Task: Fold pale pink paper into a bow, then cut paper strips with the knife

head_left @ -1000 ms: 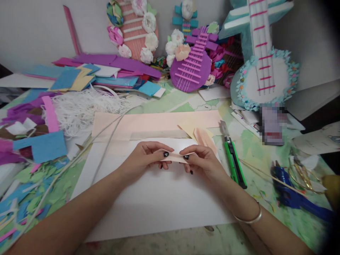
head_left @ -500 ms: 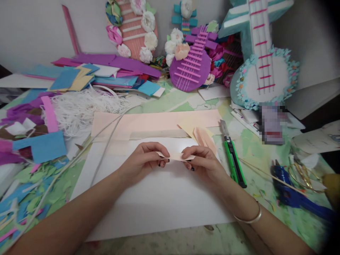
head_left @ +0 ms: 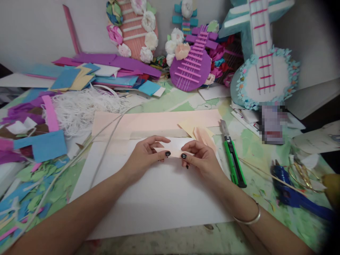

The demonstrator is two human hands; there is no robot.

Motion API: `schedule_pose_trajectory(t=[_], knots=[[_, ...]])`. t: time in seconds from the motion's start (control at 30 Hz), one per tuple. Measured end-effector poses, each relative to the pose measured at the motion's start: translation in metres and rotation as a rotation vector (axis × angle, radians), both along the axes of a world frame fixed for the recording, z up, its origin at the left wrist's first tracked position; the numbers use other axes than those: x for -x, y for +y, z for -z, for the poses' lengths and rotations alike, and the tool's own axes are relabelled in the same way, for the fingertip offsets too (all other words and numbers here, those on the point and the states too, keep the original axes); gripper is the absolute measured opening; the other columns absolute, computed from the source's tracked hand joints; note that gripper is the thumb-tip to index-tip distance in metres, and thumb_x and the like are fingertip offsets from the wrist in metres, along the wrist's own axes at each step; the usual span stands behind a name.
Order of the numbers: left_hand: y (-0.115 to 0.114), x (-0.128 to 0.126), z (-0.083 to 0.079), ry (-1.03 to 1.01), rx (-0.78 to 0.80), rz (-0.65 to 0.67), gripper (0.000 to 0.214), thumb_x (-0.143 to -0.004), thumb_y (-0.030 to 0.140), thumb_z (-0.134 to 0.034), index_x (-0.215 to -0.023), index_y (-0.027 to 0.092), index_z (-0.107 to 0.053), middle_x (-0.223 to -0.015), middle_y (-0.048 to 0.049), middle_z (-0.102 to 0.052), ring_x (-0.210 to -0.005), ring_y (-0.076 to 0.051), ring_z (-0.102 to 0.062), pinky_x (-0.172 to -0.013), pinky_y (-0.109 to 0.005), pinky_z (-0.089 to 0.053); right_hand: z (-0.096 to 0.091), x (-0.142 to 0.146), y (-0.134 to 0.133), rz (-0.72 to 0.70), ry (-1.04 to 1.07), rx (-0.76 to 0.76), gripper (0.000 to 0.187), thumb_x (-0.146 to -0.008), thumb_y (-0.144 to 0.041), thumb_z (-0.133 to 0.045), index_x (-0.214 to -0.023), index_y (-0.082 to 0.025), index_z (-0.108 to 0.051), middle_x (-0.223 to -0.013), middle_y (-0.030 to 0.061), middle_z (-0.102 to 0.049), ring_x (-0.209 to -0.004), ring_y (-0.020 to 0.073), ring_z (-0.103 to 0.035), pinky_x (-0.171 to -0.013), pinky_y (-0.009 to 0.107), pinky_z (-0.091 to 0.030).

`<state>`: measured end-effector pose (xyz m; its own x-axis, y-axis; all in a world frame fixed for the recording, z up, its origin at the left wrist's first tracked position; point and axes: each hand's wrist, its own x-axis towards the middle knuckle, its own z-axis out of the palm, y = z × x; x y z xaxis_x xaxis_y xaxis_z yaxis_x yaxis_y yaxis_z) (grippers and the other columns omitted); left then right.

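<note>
A small pale peach paper strip point(head_left: 175, 153) is pinched between both hands just above a large white sheet point(head_left: 159, 198). My left hand point(head_left: 147, 153) grips its left end with thumb and fingers closed. My right hand point(head_left: 199, 157) pinches the right end the same way. Behind the hands lies a long peach paper sheet point(head_left: 154, 122), with a few folded peach and yellow pieces point(head_left: 202, 134) at its right end.
A green utility knife point(head_left: 232, 159) lies right of my right hand, and a blue glue gun point(head_left: 289, 194) further right. Paper guitars point(head_left: 193, 60) stand at the back. White shredded strips point(head_left: 85, 108), coloured paper scraps point(head_left: 39, 145) and thin sticks cover the left side.
The hands shifted slightly up the sheet and turned the strip; both thumbs now press on its top face, closer together than before.
</note>
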<state>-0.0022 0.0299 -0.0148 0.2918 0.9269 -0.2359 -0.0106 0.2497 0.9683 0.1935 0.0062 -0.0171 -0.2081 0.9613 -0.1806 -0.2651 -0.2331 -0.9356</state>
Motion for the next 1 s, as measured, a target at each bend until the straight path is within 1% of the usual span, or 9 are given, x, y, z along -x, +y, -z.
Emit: schedule_pose_trajectory(t=[0.03,0.1,0.23,0.4,0.53,0.67,0.73,0.83,1.0], knots=[[0.0006,0.0005,-0.0002,0.004,0.003,-0.002,0.035,-0.067,0.029,-0.079,-0.097,0.020,-0.066,-0.066,0.0046,-0.060,-0.056,-0.006,-0.053,-0.054,-0.016,-0.040,0.0007,-0.0005,0.0008,0.007,-0.001,0.000,0.026,-0.066,-0.028,-0.078,-0.083,-0.018,-0.061,-0.059,-0.0033,-0.063,-0.050,0.0095,-0.059,-0.049,0.021,-0.046],[0.0010,0.0015,-0.0008,0.054,0.020,-0.005,0.034,-0.066,0.029,-0.078,-0.096,0.018,-0.066,-0.061,0.0043,-0.061,-0.055,-0.007,-0.055,-0.053,-0.015,-0.041,0.0016,-0.0015,0.0018,0.021,-0.029,0.012,0.029,-0.065,-0.028,-0.079,-0.085,-0.018,-0.061,-0.058,-0.0028,-0.064,-0.051,0.0107,-0.061,-0.050,0.022,-0.048],[0.0002,0.0027,-0.0028,0.167,0.027,-0.040,0.027,-0.063,0.030,-0.080,-0.082,0.015,-0.067,-0.058,0.0003,-0.066,-0.053,-0.008,-0.057,-0.051,-0.016,-0.042,0.0010,-0.0028,0.0018,0.095,-0.175,0.037,0.027,-0.059,-0.028,-0.081,-0.076,-0.015,-0.064,-0.060,0.0013,-0.068,-0.052,0.0135,-0.065,-0.052,0.025,-0.053],[0.0001,0.0027,-0.0041,0.159,-0.014,-0.037,0.020,-0.065,0.029,-0.078,-0.075,0.015,-0.068,-0.061,-0.0016,-0.069,-0.056,-0.009,-0.061,-0.054,-0.016,-0.046,-0.0037,-0.0042,0.0007,0.170,-0.285,0.018,0.025,-0.056,-0.026,-0.082,-0.074,-0.015,-0.068,-0.060,0.0034,-0.070,-0.054,0.0163,-0.068,-0.055,0.027,-0.056],[-0.0007,0.0029,-0.0042,0.137,-0.043,-0.033,0.018,-0.065,0.028,-0.079,-0.072,0.015,-0.069,-0.062,-0.0014,-0.069,-0.056,-0.009,-0.061,-0.054,-0.016,-0.048,-0.0040,-0.0054,0.0009,0.173,-0.310,0.042,0.026,-0.053,-0.027,-0.083,-0.073,-0.015,-0.071,-0.061,0.0035,-0.071,-0.056,0.0165,-0.068,-0.054,0.026,-0.055],[-0.0019,0.0027,-0.0041,0.148,-0.061,-0.066,0.018,-0.063,0.027,-0.080,-0.071,0.015,-0.069,-0.066,-0.0013,-0.070,-0.058,-0.010,-0.064,-0.054,-0.016,-0.049,0.0001,-0.0055,0.0008,0.167,-0.336,0.012,0.030,-0.050,-0.026,-0.085,-0.077,-0.015,-0.073,-0.070,0.0037,-0.072,-0.056,0.0138,-0.066,-0.050,0.022,-0.052],[-0.0019,0.0024,-0.0046,0.160,-0.078,-0.072,0.017,-0.063,0.027,-0.080,-0.070,0.016,-0.070,-0.067,-0.0011,-0.070,-0.058,-0.010,-0.064,-0.055,-0.015,-0.050,0.0006,-0.0050,0.0005,0.146,-0.355,-0.003,0.027,-0.054,-0.027,-0.083,-0.077,-0.016,-0.074,-0.069,0.0038,-0.072,-0.055,0.0130,-0.065,-0.049,0.022,-0.052],[-0.0018,0.0027,-0.0061,0.174,-0.099,-0.059,0.014,-0.064,0.025,-0.080,-0.070,0.016,-0.071,-0.065,-0.0008,-0.070,-0.057,-0.009,-0.064,-0.054,-0.015,-0.050,-0.0014,-0.0048,0.0005,0.116,-0.343,-0.007,0.021,-0.061,-0.031,-0.079,-0.072,-0.015,-0.073,-0.061,0.0037,-0.070,-0.054,0.0135,-0.065,-0.053,0.024,-0.055],[-0.0008,0.0051,-0.0071,0.137,-0.061,-0.034,0.016,-0.069,0.028,-0.077,-0.076,0.014,-0.072,-0.062,-0.0038,-0.071,-0.055,-0.011,-0.064,-0.055,-0.017,-0.052,-0.0024,-0.0066,0.0024,0.145,-0.301,0.020,0.020,-0.059,-0.030,-0.081,-0.069,-0.015,-0.073,-0.059,0.0042,-0.070,-0.055,0.0154,-0.067,-0.056,0.027,-0.058]])
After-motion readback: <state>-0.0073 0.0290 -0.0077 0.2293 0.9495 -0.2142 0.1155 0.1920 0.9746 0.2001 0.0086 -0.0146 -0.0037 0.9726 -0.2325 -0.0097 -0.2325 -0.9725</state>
